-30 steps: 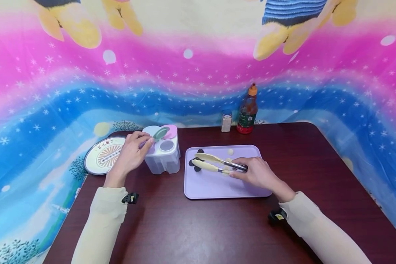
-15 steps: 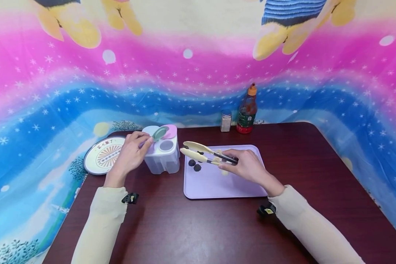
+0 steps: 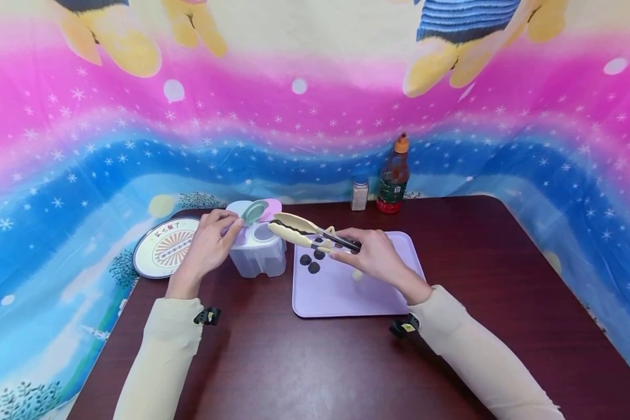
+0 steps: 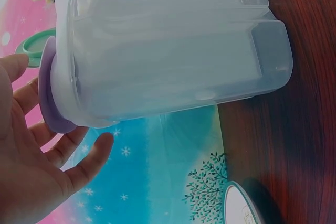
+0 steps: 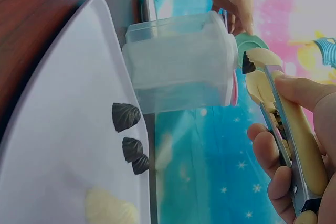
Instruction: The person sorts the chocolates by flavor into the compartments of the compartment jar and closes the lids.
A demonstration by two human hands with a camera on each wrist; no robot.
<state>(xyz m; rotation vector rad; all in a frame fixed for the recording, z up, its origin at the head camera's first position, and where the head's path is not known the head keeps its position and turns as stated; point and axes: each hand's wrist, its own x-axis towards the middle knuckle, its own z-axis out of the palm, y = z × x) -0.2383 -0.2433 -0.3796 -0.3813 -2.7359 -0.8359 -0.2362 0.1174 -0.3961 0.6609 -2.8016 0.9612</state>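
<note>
The right hand point(image 3: 373, 253) grips the tongs point(image 3: 296, 237), arms squeezed nearly together, with one dark piece point(image 5: 248, 64) caught at their tips, by the right side of the box's point(image 3: 257, 261) round opening point(image 3: 263, 232). The bite looks shallow: easing the squeeze too soon could drop the piece on the box's top, or down between box and tray point(image 3: 325, 297). The left hand point(image 3: 210, 242) has its thumb against the raised green lid point(image 3: 254, 212); whether it pinches or merely presses, I cannot tell. Should that thumb slip, the lid might swing across the opening and knock the tongs. Pushing too far left could nudge the box.
</note>
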